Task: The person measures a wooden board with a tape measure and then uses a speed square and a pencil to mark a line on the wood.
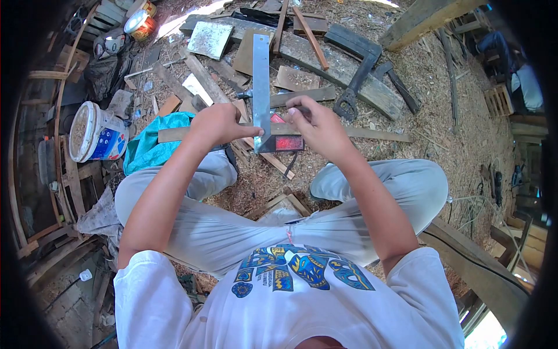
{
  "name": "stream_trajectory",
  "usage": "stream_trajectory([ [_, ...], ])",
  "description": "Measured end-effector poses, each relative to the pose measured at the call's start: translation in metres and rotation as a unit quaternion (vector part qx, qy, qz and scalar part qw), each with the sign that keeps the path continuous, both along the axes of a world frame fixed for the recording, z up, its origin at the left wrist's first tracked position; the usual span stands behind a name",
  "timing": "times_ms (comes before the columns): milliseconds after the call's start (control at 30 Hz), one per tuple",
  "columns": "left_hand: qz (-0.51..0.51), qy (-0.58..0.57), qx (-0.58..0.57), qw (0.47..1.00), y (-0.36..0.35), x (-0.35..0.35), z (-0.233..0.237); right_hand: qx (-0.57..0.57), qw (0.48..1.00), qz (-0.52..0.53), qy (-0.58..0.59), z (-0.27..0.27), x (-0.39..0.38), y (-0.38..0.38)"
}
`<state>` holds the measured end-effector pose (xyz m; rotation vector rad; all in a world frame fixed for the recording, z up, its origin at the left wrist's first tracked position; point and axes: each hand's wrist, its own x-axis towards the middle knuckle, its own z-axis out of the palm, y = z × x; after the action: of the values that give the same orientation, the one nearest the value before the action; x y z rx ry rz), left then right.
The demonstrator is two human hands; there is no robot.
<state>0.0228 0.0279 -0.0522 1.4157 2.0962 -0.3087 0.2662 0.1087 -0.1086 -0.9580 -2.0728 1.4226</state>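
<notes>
A long thin wooden strip lies crosswise in front of me. Over it sits a try square, its metal blade pointing away from me and its red and black stock along the strip's near side. My left hand is closed around the strip, with the thumb stretched onto the blade near the square's corner. Right of the blade, my right hand hovers over the strip with thumb and fingers pinched. A small dark thing shows between those fingers, but I cannot tell what it is.
Wood shavings cover the ground. Beyond my hands lie a thick plank, a black-framed hand tool and several offcuts. At left stand a white bucket and a teal sack. Another person is at the far right.
</notes>
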Motion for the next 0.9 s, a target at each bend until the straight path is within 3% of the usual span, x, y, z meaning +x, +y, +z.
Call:
stream_trajectory([
  [133,0.002,0.000,-0.012,1.000,0.001,0.002,0.005,-0.185,0.978,-0.015,0.093,0.010,-0.003,0.000],
  [233,0.001,0.002,-0.018,1.000,0.001,0.002,0.004,-0.225,0.970,-0.026,0.087,0.019,-0.003,0.001],
  [367,0.000,0.003,-0.006,1.000,0.000,0.002,0.001,-0.177,0.978,-0.022,0.107,0.014,-0.005,-0.007],
  [533,-0.007,0.017,-0.014,1.000,0.001,0.004,0.006,-0.107,0.994,0.027,0.023,0.007,-0.007,-0.006],
  [633,0.000,0.009,-0.018,1.000,0.001,0.005,0.009,-0.065,0.997,0.037,0.032,0.004,-0.008,-0.008],
  [900,-0.007,0.015,-0.013,1.000,0.001,0.005,0.008,-0.095,0.995,0.030,-0.005,0.007,-0.007,-0.009],
])
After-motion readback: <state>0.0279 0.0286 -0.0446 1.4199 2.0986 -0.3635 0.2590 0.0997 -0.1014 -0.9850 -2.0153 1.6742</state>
